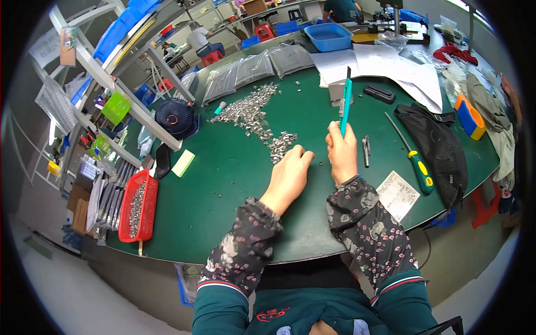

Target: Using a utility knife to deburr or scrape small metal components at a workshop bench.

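My right hand [342, 149] is closed around a teal utility knife [347, 103], held upright with its dark blade pointing up. Left of it, my left hand [291, 174] has its fingers curled together at the near edge of a heap of small silvery metal parts [245, 113]. Whatever sits between those fingertips is hidden. The heap spreads over the green tabletop [251, 195] toward the back left, and a few single pieces lie scattered around it. Beside my right hand lies a slim metal tool [366, 151] whose kind I cannot make out.
A red basket [146, 215] of metal parts stands at the left edge near a small fan [176, 119]. Bagged rods [254, 70] line the back. On the right lie a screwdriver [420, 170], a black mesh bag [432, 145] and a printed slip [397, 195].
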Available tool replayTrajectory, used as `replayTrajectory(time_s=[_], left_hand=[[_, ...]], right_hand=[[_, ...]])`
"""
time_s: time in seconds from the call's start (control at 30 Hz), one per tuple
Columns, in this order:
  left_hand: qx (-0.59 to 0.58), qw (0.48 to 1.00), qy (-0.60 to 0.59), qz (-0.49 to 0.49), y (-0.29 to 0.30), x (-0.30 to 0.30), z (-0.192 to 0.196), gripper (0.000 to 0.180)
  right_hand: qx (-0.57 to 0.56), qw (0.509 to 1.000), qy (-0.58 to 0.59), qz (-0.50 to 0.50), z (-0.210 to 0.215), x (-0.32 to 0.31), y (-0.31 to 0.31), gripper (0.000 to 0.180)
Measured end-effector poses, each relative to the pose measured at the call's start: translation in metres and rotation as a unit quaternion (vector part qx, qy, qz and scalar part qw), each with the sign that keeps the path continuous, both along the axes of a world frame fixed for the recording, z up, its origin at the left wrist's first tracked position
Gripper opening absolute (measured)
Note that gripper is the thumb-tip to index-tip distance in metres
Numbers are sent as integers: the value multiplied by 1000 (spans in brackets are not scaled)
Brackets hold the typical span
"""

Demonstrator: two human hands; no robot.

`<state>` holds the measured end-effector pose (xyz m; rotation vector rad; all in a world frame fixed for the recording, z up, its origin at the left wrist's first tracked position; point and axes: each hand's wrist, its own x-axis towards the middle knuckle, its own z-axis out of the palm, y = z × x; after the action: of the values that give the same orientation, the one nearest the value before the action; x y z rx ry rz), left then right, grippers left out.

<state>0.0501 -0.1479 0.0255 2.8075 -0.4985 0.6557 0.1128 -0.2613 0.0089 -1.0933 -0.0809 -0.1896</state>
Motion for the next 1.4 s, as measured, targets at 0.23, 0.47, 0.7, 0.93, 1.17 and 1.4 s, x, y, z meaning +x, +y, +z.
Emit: replayTrajectory(time_s=[0.23,0.47,0.7,0.93,1.17,1.4], left_hand=[[-468,882,63,7,49,-45,27,10],[-764,641,79,-3,107,-44,-7,14],[-803,579,143,-21,124,-43,-20,16],[-813,565,136,-35,126,-42,-16,13],[-816,563,129,-33,128,-43,-18,14],[-811,567,140,-41,126,-43,-16,13]], right_hand=[[-167,982,-72,54,5,-23,8,19],[-395,894,-200,72,4,-54,18,18],[-467,849,-189,162,14,-68,23,20],[-465,850,-132,207,15,-66,22,29],[-488,833,-142,217,10,-66,21,32],[-480,831,-141,244,14,-66,21,32]])
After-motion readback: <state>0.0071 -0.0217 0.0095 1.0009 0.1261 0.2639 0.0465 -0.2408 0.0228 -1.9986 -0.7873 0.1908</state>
